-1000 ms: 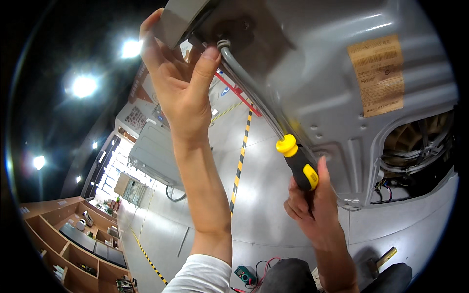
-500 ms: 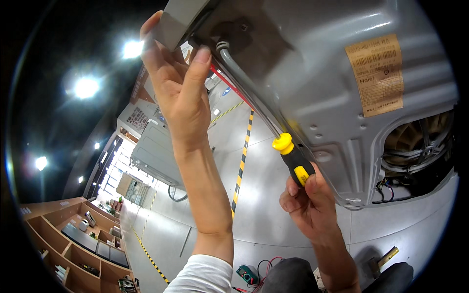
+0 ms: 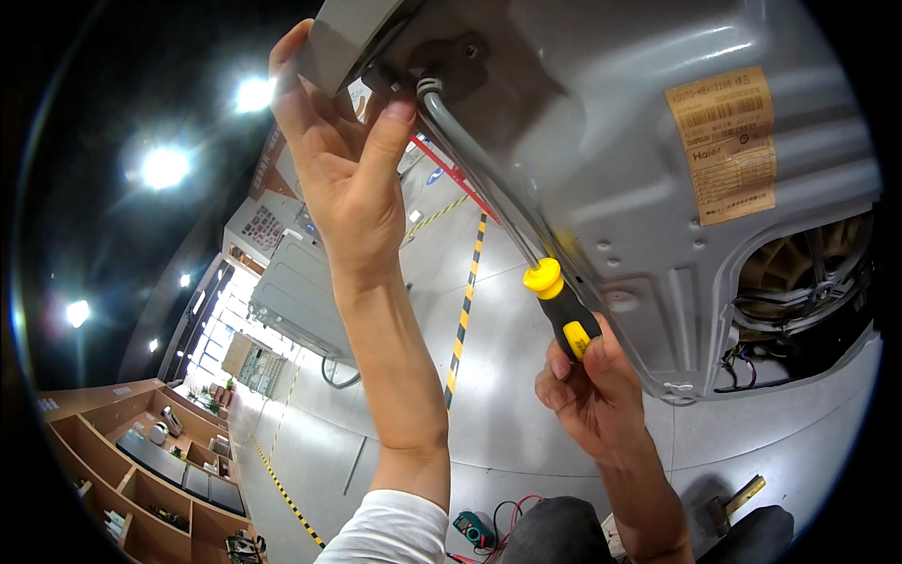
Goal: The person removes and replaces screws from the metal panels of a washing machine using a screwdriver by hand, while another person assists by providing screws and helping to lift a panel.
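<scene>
My right hand (image 3: 597, 399) holds a screwdriver (image 3: 568, 320) by the end of its black and yellow handle, between thumb and fingers. Its long metal shaft slants up and left along the edge of a grey appliance's back panel (image 3: 620, 169). The tip is hidden near my left thumb. My left hand (image 3: 352, 188) is raised and closed around the lower edge of the grey top cover (image 3: 343, 42), fingers behind it and thumb in front. Beside the thumb, a grey cable (image 3: 460, 132) comes out of a dark fitting (image 3: 456, 66).
Low right, an opening in the back panel shows a drum wheel (image 3: 803, 273) and wires. A multimeter (image 3: 474, 531) with leads lies on the floor by my knee. Another grey appliance (image 3: 301, 296) stands at left, beyond wooden shelving (image 3: 141, 470). Yellow-black tape (image 3: 465, 320) marks the floor.
The left thumb has shifted slightly right and down near the cable fitting. My right hand has moved very slightly on the screwdriver handle; the screwdriver stays in nearly the same place.
</scene>
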Demonstrator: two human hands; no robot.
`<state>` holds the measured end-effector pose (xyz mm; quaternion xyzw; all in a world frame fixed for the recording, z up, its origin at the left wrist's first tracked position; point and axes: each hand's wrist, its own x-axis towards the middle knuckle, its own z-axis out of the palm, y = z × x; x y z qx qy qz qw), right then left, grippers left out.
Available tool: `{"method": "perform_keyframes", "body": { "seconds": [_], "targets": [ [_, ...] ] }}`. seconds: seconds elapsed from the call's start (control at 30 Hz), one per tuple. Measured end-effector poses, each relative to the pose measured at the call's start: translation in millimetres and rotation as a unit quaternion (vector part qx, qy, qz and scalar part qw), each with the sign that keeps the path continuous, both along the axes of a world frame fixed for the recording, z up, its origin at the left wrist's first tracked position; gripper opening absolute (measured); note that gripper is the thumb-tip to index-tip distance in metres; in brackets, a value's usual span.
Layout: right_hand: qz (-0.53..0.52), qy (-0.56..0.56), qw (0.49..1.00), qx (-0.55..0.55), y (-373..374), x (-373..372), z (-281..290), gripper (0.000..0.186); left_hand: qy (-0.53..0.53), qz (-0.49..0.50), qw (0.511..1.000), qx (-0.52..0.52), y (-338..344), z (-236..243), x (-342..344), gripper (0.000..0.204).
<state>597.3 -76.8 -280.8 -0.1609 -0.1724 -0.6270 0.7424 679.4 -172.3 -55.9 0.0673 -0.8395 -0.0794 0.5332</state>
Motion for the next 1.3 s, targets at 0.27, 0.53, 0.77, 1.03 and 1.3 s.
{"method": "perform_keyframes", "body": {
  "seconds": [0.27,0.53,0.77,1.03,1.3],
  "targets": [
    [0.011,-0.002,1.0,-0.007,-3.6,-0.9,-1.1,0.047,0.008,-0.005,1.0,0.009,1.0,-1.1,-1.1,0.072],
    [0.012,0.0,1.0,-0.015,-4.8,-2.0,-1.0,0.047,0.009,-0.006,1.0,0.009,1.2,0.2,-0.3,0.072],
    [0.009,-0.008,1.0,-0.003,-6.0,0.1,-2.8,0.046,0.013,-0.015,1.0,0.009,-0.6,-1.0,-1.2,0.073],
    [-0.019,0.029,0.994,0.1,-5.5,6.6,11.2,0.04,0.012,-0.023,1.0,0.002,-3.5,-0.4,0.3,0.072],
    [0.016,0.055,0.997,0.043,-10.3,-0.7,2.8,0.049,0.018,-0.015,1.0,-0.006,-4.4,-1.9,-3.7,0.071]
  ]
}}
